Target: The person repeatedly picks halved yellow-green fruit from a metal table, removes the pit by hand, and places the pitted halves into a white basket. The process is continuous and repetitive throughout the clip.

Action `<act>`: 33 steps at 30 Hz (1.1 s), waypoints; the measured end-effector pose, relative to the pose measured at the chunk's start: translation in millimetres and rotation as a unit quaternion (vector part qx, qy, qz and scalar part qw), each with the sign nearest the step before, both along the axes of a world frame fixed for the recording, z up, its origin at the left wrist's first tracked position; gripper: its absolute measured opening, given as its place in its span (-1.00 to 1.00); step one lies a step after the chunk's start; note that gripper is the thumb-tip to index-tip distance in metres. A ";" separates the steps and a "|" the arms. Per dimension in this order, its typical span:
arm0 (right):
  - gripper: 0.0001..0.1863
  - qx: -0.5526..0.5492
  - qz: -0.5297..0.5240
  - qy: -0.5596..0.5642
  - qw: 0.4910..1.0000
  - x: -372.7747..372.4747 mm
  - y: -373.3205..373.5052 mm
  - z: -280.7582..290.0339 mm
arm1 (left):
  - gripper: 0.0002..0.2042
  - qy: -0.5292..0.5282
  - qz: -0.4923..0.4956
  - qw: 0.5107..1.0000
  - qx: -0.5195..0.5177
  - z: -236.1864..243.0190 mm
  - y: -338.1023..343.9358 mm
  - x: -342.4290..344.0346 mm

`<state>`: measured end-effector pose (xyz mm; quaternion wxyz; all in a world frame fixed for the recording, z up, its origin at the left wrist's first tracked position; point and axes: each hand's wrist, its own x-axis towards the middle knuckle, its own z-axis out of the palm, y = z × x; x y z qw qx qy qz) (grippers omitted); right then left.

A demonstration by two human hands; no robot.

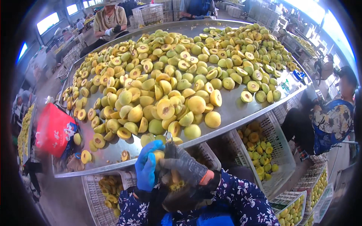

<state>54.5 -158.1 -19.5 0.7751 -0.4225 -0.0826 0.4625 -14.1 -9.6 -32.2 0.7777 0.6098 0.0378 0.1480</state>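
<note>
Sheet-metal desk [229,107], its raised rim presumably stopping the heaped yellow-green stone-fruit halves [166,109] from rolling off; slatted plastic crates [283,165] stand beneath its near edge, within reach. Beside that edge, the blue-gloved left hand [147,165] cups one fruit half [159,154], apparently steadying it; the grey-gloved right hand [184,165] grips what seems a loop-ended metal tool [169,136].
</note>
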 end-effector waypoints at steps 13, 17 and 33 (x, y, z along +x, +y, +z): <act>-0.54 -0.048 0.014 -0.124 0.991 -2.9 -11.3 11.0 | -0.48 0.023 -0.005 0.988 -0.153 -2.0 15.4 5.8; -0.48 -0.244 0.029 -0.508 0.825 -13.6 0.7 -2.1 | -0.50 0.032 0.007 0.927 -0.373 -7.6 42.9 0.9; -0.63 -0.313 0.032 -0.557 0.768 -23.0 20.3 -12.9 | -0.45 0.055 0.061 0.956 -0.281 -3.0 10.4 4.0</act>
